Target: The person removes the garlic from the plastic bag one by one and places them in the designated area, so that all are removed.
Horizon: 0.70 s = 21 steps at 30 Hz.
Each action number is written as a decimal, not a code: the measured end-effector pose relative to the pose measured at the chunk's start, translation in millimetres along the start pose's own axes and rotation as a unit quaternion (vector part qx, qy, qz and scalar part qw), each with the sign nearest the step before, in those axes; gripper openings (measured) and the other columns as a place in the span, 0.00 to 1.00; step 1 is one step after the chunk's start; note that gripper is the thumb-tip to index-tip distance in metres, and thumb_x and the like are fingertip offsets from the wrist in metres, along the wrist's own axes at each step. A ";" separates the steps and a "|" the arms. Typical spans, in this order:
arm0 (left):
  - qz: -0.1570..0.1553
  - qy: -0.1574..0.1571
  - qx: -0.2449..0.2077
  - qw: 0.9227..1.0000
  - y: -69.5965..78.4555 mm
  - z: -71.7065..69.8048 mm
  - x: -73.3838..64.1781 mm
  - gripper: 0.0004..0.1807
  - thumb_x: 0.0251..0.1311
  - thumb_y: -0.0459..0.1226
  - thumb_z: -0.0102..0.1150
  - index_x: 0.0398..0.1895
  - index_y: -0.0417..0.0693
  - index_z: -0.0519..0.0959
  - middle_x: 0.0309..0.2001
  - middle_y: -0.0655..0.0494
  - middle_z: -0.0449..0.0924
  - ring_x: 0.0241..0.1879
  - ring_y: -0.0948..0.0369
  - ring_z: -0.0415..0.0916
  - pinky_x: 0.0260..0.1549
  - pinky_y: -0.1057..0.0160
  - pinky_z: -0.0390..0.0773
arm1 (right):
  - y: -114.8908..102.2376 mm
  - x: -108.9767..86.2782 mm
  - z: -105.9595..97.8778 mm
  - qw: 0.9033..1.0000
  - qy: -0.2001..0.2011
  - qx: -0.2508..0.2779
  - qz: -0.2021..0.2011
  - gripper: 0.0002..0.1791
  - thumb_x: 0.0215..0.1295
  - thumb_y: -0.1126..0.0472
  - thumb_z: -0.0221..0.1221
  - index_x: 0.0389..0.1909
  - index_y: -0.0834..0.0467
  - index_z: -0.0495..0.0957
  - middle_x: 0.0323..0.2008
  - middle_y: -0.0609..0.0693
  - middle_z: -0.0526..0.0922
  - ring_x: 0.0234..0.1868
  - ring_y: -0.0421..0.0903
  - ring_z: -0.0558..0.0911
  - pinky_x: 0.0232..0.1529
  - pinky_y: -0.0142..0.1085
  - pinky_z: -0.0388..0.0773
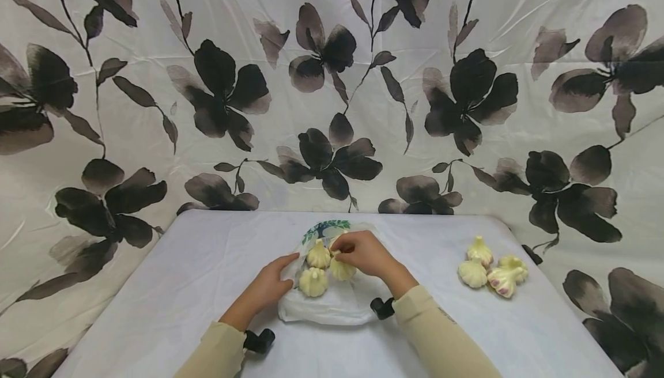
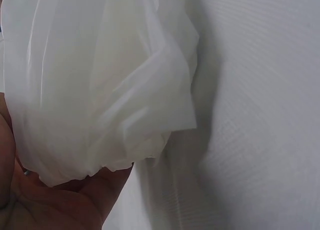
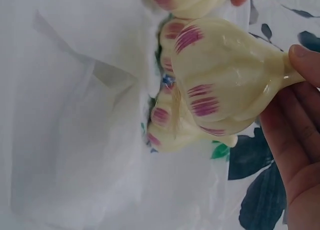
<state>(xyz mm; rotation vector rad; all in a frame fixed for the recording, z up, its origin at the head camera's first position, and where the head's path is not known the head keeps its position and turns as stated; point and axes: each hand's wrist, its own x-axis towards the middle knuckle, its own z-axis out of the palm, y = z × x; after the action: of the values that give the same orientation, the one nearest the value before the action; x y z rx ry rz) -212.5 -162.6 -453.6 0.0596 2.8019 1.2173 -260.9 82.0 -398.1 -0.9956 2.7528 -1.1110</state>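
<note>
My right hand (image 1: 365, 254) pinches a garlic bulb (image 3: 220, 77) by its stem, over a white plastic bag (image 1: 327, 312) with a green and blue print. The bulb is glossy cream with purple streaks. Beside it on the bag sit more bulbs, among them a left rear bulb (image 1: 318, 254) and a left front bulb (image 1: 313, 282); the right hand partly covers another. My left hand (image 1: 267, 286) holds the bag's left edge between thumb and fingers. In the left wrist view, the draped plastic (image 2: 100, 85) hides much of those fingers.
A separate cluster of garlic bulbs (image 1: 473, 273) lies at the right side of the table (image 1: 218, 239), which has a white cover. Behind the table hangs a white cloth (image 1: 394, 136) with dark flowers. Black straps circle both wrists.
</note>
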 end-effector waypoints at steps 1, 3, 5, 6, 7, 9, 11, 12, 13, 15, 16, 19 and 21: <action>0.001 0.001 -0.001 1.000 0.0 -0.1 -0.2 0.37 0.54 0.29 0.54 0.72 0.52 0.64 0.72 0.43 0.60 0.72 0.41 0.55 0.68 0.37 0.58 | 0.1 -0.9 -1.6 1.000 0.002 0.001 -0.001 0.09 0.60 0.62 0.64 0.41 0.55 0.85 0.40 0.45 0.87 0.40 0.40 0.84 0.42 0.30 0.81; 0.003 0.003 -0.003 1.000 0.7 -0.6 -0.8 0.37 0.54 0.29 0.54 0.72 0.52 0.64 0.72 0.43 0.61 0.72 0.41 0.55 0.69 0.37 0.58 | 1.1 -2.7 -5.1 1.000 0.009 0.001 -0.001 0.09 0.59 0.62 0.64 0.41 0.55 0.85 0.40 0.45 0.87 0.41 0.40 0.84 0.43 0.30 0.81; 0.007 0.005 -0.004 1.000 1.2 -0.9 -1.0 0.37 0.55 0.29 0.53 0.72 0.51 0.64 0.72 0.43 0.61 0.72 0.41 0.55 0.69 0.38 0.58 | 2.8 -4.5 -8.7 1.000 0.018 0.002 -0.005 0.09 0.59 0.63 0.64 0.41 0.56 0.85 0.40 0.46 0.86 0.41 0.41 0.85 0.42 0.30 0.81; 0.008 0.008 -0.005 1.000 1.5 -1.1 -1.2 0.36 0.55 0.29 0.53 0.72 0.51 0.64 0.72 0.43 0.61 0.72 0.42 0.55 0.69 0.38 0.58 | 3.8 -5.4 -10.4 1.000 0.020 0.003 -0.005 0.09 0.59 0.63 0.64 0.41 0.56 0.85 0.41 0.46 0.86 0.41 0.41 0.85 0.43 0.30 0.81; 0.010 0.012 -0.006 1.000 1.4 -1.5 -1.2 0.36 0.56 0.29 0.53 0.72 0.51 0.64 0.72 0.44 0.61 0.72 0.42 0.55 0.69 0.38 0.58 | 4.7 -6.2 -12.3 1.000 0.022 0.004 -0.006 0.09 0.59 0.63 0.64 0.41 0.56 0.85 0.41 0.47 0.86 0.41 0.41 0.85 0.43 0.30 0.81; 0.012 0.017 -0.008 1.000 0.8 -1.9 -1.1 0.36 0.57 0.29 0.52 0.72 0.51 0.64 0.72 0.44 0.61 0.73 0.43 0.55 0.69 0.39 0.58 | 6.1 -8.2 -16.0 1.000 0.028 0.006 -0.007 0.09 0.59 0.63 0.64 0.41 0.56 0.85 0.40 0.47 0.86 0.41 0.42 0.85 0.43 0.30 0.82; 0.014 0.023 -0.011 1.000 0.2 -2.1 -1.1 0.35 0.57 0.30 0.52 0.72 0.52 0.64 0.72 0.45 0.61 0.73 0.43 0.56 0.69 0.40 0.58 | 8.0 -10.8 -19.3 0.999 0.036 0.009 -0.010 0.09 0.59 0.63 0.64 0.41 0.57 0.85 0.40 0.47 0.86 0.41 0.42 0.85 0.42 0.30 0.82; 0.013 0.023 -0.013 1.000 0.0 -2.2 -1.3 0.35 0.58 0.30 0.51 0.72 0.52 0.64 0.72 0.45 0.61 0.73 0.43 0.56 0.69 0.40 0.58 | 8.9 -12.4 -21.1 0.999 0.040 0.011 -0.005 0.09 0.59 0.62 0.64 0.41 0.56 0.85 0.40 0.47 0.87 0.41 0.42 0.85 0.42 0.30 0.82; 0.012 0.022 -0.012 1.000 -0.3 -2.1 -1.4 0.35 0.58 0.30 0.51 0.72 0.52 0.64 0.72 0.45 0.61 0.73 0.43 0.55 0.69 0.40 0.58 | 10.5 -14.0 -22.4 0.999 0.046 0.011 -0.005 0.09 0.59 0.62 0.64 0.42 0.57 0.85 0.40 0.47 0.87 0.41 0.42 0.85 0.42 0.30 0.82; 0.010 0.020 -0.012 1.000 -0.9 -1.8 -1.9 0.35 0.58 0.30 0.51 0.72 0.52 0.64 0.72 0.45 0.61 0.73 0.42 0.56 0.69 0.39 0.58 | 12.6 -17.5 -25.5 0.998 0.054 0.015 -0.001 0.10 0.59 0.62 0.65 0.42 0.57 0.85 0.40 0.47 0.87 0.41 0.42 0.85 0.42 0.30 0.82; 0.009 0.019 -0.011 1.000 -1.4 -1.6 -2.0 0.34 0.58 0.30 0.51 0.72 0.52 0.64 0.72 0.45 0.61 0.72 0.42 0.56 0.69 0.39 0.58 | 13.6 -19.2 -27.0 0.998 0.058 0.016 0.001 0.10 0.60 0.62 0.65 0.42 0.57 0.85 0.40 0.47 0.87 0.41 0.42 0.85 0.42 0.30 0.82; 0.009 0.019 -0.013 1.000 -1.8 -1.9 -2.7 0.34 0.58 0.30 0.51 0.71 0.52 0.64 0.72 0.45 0.61 0.73 0.43 0.56 0.70 0.40 0.58 | 15.7 -22.9 -32.0 0.997 0.068 0.021 0.003 0.10 0.60 0.62 0.64 0.43 0.55 0.85 0.40 0.47 0.87 0.40 0.42 0.85 0.42 0.31 0.83; 0.011 0.021 -0.013 1.000 -1.6 -2.5 -2.8 0.34 0.57 0.30 0.51 0.71 0.51 0.64 0.72 0.44 0.62 0.72 0.42 0.56 0.69 0.39 0.58 | 16.0 -24.8 -35.7 0.997 0.075 0.022 0.005 0.10 0.61 0.61 0.64 0.43 0.53 0.84 0.40 0.47 0.87 0.40 0.41 0.85 0.41 0.31 0.83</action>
<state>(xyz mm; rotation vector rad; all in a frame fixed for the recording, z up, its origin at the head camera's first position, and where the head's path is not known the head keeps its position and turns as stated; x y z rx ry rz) -209.9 -165.7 -452.9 0.0651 2.8280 1.2738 -258.4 126.9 -386.8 -0.9293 2.8290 -1.2912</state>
